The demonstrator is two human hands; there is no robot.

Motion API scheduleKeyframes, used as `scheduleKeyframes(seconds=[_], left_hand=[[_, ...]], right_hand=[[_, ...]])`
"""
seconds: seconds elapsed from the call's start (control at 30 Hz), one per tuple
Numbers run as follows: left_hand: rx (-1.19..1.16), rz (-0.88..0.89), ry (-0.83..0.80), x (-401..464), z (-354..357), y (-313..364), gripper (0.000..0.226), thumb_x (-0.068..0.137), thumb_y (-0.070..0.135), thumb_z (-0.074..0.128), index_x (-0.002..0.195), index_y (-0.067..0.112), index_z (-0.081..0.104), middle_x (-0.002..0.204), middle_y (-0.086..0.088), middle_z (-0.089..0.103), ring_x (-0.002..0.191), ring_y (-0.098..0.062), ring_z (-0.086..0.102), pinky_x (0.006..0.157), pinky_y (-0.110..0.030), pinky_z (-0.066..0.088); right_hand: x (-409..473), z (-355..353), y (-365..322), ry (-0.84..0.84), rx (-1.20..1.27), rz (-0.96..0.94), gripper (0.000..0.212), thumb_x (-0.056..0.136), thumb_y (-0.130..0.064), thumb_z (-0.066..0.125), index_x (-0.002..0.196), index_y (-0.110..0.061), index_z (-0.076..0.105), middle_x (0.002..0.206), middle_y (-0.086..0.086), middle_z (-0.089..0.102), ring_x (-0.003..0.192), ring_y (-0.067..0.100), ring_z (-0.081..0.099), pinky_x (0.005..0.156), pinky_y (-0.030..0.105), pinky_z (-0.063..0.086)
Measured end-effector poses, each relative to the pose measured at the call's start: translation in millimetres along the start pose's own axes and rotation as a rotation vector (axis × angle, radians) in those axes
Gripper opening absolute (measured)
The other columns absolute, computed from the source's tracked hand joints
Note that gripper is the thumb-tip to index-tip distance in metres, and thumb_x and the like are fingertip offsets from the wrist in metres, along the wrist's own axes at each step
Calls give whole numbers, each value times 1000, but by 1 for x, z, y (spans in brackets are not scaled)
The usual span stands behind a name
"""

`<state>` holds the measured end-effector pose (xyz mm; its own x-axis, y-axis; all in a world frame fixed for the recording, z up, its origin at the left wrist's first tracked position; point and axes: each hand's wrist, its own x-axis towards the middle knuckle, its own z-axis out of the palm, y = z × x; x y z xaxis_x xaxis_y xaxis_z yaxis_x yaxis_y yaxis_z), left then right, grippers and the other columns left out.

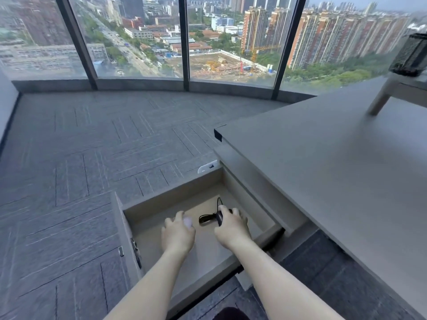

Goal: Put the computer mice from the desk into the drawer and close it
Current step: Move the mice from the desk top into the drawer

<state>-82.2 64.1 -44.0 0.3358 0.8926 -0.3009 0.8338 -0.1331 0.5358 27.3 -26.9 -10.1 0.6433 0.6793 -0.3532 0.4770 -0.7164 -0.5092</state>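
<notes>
The grey drawer [161,197] stands pulled out below the desk [335,169], and both my hands reach down inside it. My left hand [178,234] curls over a small pale, whitish mouse [188,222], mostly hidden under the fingers. My right hand [232,227] grips a black wired mouse [219,218]. Its black cable [206,218] lies looped on the drawer floor, one strand running toward the drawer's back. No mouse shows on the visible desk top.
A dark mesh box [410,56] sits on a raised stand [381,100] at the desk's far right. A white object [208,167] pokes out on the carpet behind the drawer. Grey carpet spreads to the left, with floor-to-ceiling windows beyond.
</notes>
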Motion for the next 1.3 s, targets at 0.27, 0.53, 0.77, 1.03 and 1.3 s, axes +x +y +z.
scheduleKeyframes(seconds=[0.27,0.53,0.77,1.03,1.3], left_hand=[[137,4,-16,5,24,2,57,83,34,58,136,26,39,133,-17,46,121,-37,42,96,-40,41],[-95,258,138,-34,-10,62,45,89,21,46,134,18,49,135,-12,49,121,-33,42,100,-40,37],[-369,750,93,-140,3,185,32,86,8,51,114,14,64,115,-6,61,107,-24,59,93,-34,48],[-196,972,-383,-272,87,277,48,79,41,62,125,30,57,130,1,53,114,-17,57,97,-35,48],[286,1239,-415,-339,125,317,72,72,63,60,139,47,37,156,3,29,140,-26,27,113,-40,25]], right_hand=[[20,24,5,-159,-271,137,71,84,-20,61,146,-23,25,150,21,24,127,38,42,99,42,48],[-40,-56,-3,234,-9,-131,45,93,-16,42,138,-18,43,140,10,44,122,33,48,95,40,43],[-142,-200,72,846,245,-227,36,93,-4,44,121,-13,64,125,5,66,111,23,62,94,33,48],[-209,-270,272,989,135,333,39,88,-18,51,125,-22,63,135,12,54,119,38,48,101,43,41],[-232,-290,336,709,140,425,44,85,-32,58,129,-32,61,134,11,59,122,35,51,103,39,43]])
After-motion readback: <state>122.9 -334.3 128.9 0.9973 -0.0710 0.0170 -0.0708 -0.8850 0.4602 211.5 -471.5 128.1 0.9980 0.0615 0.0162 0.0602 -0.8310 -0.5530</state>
